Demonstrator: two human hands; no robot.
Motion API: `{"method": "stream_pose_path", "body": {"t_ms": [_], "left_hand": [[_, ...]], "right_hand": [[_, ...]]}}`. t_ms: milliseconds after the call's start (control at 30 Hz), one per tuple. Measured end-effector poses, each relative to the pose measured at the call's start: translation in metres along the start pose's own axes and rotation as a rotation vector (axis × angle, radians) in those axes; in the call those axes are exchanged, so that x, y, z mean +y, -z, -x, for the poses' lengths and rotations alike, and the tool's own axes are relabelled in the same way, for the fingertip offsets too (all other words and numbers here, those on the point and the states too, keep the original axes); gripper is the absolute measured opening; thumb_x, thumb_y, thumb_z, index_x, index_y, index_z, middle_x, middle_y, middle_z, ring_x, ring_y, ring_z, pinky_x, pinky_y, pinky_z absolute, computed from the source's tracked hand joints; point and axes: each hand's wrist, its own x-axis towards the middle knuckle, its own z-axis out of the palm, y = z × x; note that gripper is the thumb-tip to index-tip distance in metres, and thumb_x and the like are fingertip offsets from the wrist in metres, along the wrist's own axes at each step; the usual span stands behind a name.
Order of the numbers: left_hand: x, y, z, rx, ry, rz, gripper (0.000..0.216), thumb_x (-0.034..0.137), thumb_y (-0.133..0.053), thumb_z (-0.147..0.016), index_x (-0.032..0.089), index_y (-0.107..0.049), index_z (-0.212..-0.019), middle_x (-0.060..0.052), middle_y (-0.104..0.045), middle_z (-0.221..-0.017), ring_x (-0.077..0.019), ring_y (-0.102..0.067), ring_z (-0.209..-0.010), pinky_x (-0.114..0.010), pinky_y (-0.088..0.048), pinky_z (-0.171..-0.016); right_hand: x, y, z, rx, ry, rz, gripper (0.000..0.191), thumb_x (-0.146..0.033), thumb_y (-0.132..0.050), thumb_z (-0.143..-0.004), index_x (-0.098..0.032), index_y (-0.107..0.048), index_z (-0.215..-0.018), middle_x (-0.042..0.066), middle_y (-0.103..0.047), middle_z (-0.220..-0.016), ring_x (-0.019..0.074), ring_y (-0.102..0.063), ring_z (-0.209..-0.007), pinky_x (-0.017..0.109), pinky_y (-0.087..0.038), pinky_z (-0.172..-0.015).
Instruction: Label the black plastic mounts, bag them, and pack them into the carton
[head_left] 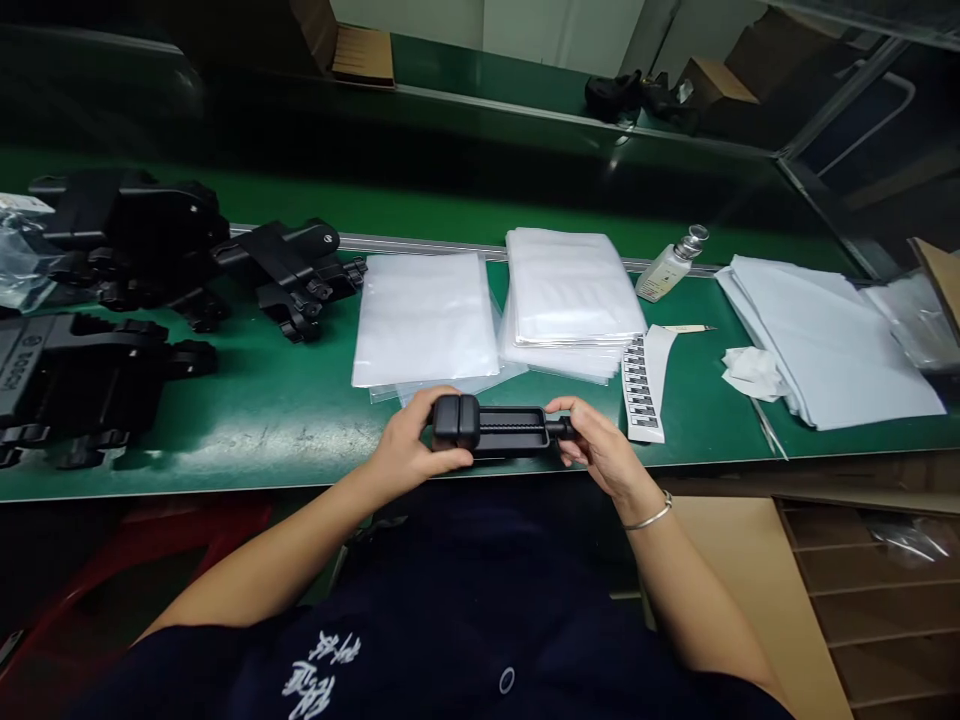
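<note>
Close to the front edge of the green bench, I hold a black clamp-like device (512,428) with a threaded rod along its open frame and two padded blocks at its left end. My left hand (411,440) wraps around the padded end, thumb in front. At the other end, my right hand (598,440) has its fingers closed on the small knob of the rod. Just behind the device lie clear plastic bags (427,320) and a thicker stack of them (570,290). A sheet of printed labels (642,390) is to the right of my right hand.
Several black devices (112,390) crowd the bench's left side. To the right are a pump bottle (673,264), crumpled tissue (752,373), tweezers (769,430) and white sheets (847,340). A divided cardboard box (862,590) stands below right; a red stool (172,560) is below left.
</note>
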Motion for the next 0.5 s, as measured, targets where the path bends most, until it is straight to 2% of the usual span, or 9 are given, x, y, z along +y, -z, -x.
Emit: {"method": "stream_pose_path", "body": {"t_ms": [67, 167, 267, 367, 433, 500], "left_hand": [[-0.001, -0.006, -0.004, 0.087, 0.097, 0.105, 0.076, 0.077, -0.069, -0.065, 0.020, -0.055, -0.114, -0.007, -0.066, -0.102, -0.0261, -0.064, -0.093, -0.037, -0.051, -0.083], [-0.003, -0.017, -0.013, 0.105, 0.137, 0.259, 0.079, 0.078, -0.065, -0.069, 0.018, -0.053, -0.118, -0.009, -0.064, -0.106, -0.0263, -0.062, -0.098, -0.036, -0.049, -0.086], [-0.004, -0.027, -0.021, 0.081, 0.126, 0.318, 0.076, 0.078, -0.059, -0.075, 0.017, -0.054, -0.119, -0.011, -0.063, -0.114, -0.0270, -0.059, -0.108, -0.036, -0.045, -0.094], [-0.002, -0.034, -0.024, 0.061, 0.150, 0.355, 0.069, 0.076, -0.044, -0.086, 0.017, -0.055, -0.119, -0.010, -0.063, -0.118, -0.0256, -0.056, -0.113, -0.035, -0.042, -0.098], [0.003, -0.035, -0.024, 0.045, 0.146, 0.333, 0.067, 0.075, -0.039, -0.088, 0.018, -0.054, -0.119, -0.010, -0.062, -0.116, -0.0249, -0.056, -0.111, -0.035, -0.042, -0.097], [0.011, -0.035, -0.023, 0.032, 0.098, 0.270, 0.069, 0.077, -0.039, -0.087, 0.018, -0.052, -0.119, -0.010, -0.062, -0.111, -0.0246, -0.057, -0.105, -0.036, -0.044, -0.093]], "right_hand": [[0.007, 0.000, 0.001, 0.081, 0.170, 0.093, 0.049, -0.065, -0.054, -0.086, -0.021, -0.063, -0.104, -0.004, -0.050, -0.059, 0.0108, -0.044, -0.053, 0.025, -0.042, -0.055], [0.016, -0.003, 0.001, 0.186, 0.320, 0.242, 0.038, -0.057, -0.062, -0.085, -0.021, -0.063, -0.096, -0.001, -0.059, -0.071, 0.0133, -0.053, -0.064, 0.027, -0.046, -0.061], [0.019, -0.005, -0.001, 0.256, 0.347, 0.201, 0.030, -0.050, -0.068, -0.082, -0.022, -0.061, -0.089, -0.002, -0.056, -0.069, 0.0130, -0.052, -0.063, 0.027, -0.049, -0.060], [0.019, -0.003, -0.002, 0.273, 0.339, 0.084, 0.032, -0.050, -0.072, -0.078, -0.023, -0.060, -0.090, -0.002, -0.056, -0.074, 0.0129, -0.053, -0.065, 0.027, -0.052, -0.060], [0.021, 0.002, -0.004, 0.282, 0.327, 0.077, 0.034, -0.051, -0.072, -0.077, -0.023, -0.060, -0.093, -0.001, -0.058, -0.080, 0.0136, -0.055, -0.070, 0.028, -0.053, -0.063], [0.024, 0.007, -0.005, 0.310, 0.341, 0.165, 0.033, -0.052, -0.068, -0.081, -0.022, -0.060, -0.092, 0.000, -0.059, -0.082, 0.0146, -0.055, -0.072, 0.029, -0.051, -0.066]]}}
